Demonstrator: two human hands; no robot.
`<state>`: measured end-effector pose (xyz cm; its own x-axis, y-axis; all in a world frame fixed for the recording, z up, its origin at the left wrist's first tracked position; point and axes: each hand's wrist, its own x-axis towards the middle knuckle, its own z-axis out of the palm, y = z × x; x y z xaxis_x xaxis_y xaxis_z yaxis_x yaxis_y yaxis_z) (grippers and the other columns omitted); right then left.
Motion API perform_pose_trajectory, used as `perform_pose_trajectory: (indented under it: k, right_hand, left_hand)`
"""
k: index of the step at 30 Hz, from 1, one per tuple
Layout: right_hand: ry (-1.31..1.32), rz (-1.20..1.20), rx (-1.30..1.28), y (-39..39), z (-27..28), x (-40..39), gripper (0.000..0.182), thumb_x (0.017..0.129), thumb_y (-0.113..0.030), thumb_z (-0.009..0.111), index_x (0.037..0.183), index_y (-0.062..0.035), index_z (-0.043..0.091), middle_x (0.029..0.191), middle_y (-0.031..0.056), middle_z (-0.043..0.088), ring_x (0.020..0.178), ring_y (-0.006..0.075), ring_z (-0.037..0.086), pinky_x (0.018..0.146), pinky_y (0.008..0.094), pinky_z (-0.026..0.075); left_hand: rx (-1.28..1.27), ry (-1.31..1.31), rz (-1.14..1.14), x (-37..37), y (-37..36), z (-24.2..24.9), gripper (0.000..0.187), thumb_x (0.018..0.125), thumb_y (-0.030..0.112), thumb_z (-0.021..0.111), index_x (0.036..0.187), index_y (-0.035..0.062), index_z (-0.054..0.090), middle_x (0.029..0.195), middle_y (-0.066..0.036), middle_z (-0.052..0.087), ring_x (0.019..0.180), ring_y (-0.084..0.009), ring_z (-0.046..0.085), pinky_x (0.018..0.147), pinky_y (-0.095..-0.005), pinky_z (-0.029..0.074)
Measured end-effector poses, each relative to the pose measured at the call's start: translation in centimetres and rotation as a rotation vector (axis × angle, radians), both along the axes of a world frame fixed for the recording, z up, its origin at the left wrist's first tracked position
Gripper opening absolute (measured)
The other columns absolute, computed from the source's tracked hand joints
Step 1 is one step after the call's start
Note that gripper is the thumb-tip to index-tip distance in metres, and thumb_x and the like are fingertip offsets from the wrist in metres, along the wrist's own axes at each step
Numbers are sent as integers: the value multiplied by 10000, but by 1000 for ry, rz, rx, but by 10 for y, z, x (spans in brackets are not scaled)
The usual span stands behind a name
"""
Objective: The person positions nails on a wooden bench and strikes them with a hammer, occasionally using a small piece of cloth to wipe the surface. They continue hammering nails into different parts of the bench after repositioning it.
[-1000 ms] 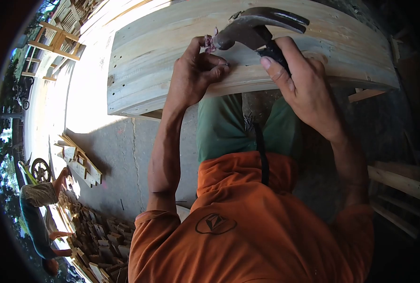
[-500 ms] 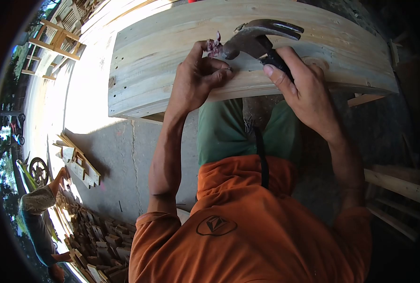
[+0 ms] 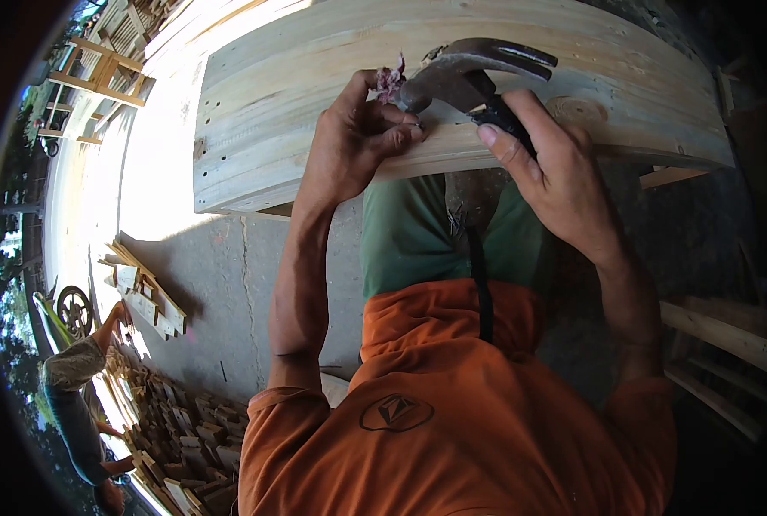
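Note:
My right hand (image 3: 555,163) grips the black handle of a claw hammer (image 3: 456,82). Its claw points right and its striking face is close to the fingers of my left hand (image 3: 353,142). The left thumb and a finger are pinched together over the board, with a small dark tip like a nail (image 3: 418,126) between them. At the left index fingertip is a crumpled purplish scrap (image 3: 389,84), partly behind the hammer head; whether it is held or wrapped on cannot be told. Both hands are over a wide pale wooden panel (image 3: 271,112).
Several dark holes mark the panel's left end. Wood pieces (image 3: 147,297) lie on the concrete floor (image 3: 220,284), near a large pile of offcuts (image 3: 190,430). Another person (image 3: 78,404) bends at the far left. Wooden slats (image 3: 727,331) stand at the right.
The hammer head has shifted slightly left and down, toward my left fingers. My left hand keeps the same pinch, and the view has moved a little.

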<state>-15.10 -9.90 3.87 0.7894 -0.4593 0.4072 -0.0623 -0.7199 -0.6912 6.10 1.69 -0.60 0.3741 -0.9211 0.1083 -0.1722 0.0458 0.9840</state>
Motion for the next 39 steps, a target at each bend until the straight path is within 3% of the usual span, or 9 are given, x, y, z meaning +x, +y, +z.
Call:
perform_pose_trajectory:
  k: [21,31,33,36,37,39]
  right_hand:
    - [123,24,-96,-4,16,-5,203,996,-182,577,1022,3,497,586,177,535,538,361,599,500,436,425]
    - [172,44,-75,-2,28,0,212,1006,-186,557,1030,14,492,559,179,527,507,345,600,480,437,415]
    - [106,-43,-3,4,32,-2,203,1008,-207,563,1097,-28,530,692,156,547,587,312,550,606,403,443]
    - [277,45,-52,-3,12,-2,211,1008,-211,564,1091,-21,528,730,160,561,616,307,568,620,401,456]
    - [172,83,-150,-5,14,-2,218,1009,-194,556,1046,9,483,575,176,517,510,336,594,473,432,405]
    - [86,38,-123,1,24,-3,217,1006,-192,560,1044,8,483,583,177,521,514,343,591,480,437,408]
  left_hand:
    - [45,-71,15,-3,2,6,566,827,-102,692,1300,23,408,889,-105,717,878,-159,703,804,-298,558]
    - [50,-100,49,-6,-2,8,575,811,-100,698,1297,23,416,874,-114,727,867,-170,711,803,-300,559]
    - [62,-102,53,-5,1,4,575,811,-94,702,1296,25,417,880,-112,729,865,-168,712,802,-301,559]
    - [9,-88,14,-2,1,2,567,809,-81,710,1287,23,422,890,-110,733,859,-174,716,799,-308,561]
    - [46,-104,12,-3,1,5,573,817,-100,700,1299,36,421,884,-104,716,883,-163,697,820,-315,553]
    - [82,-68,31,-6,1,8,575,826,-136,673,1310,46,422,873,-105,696,906,-154,680,842,-322,548]
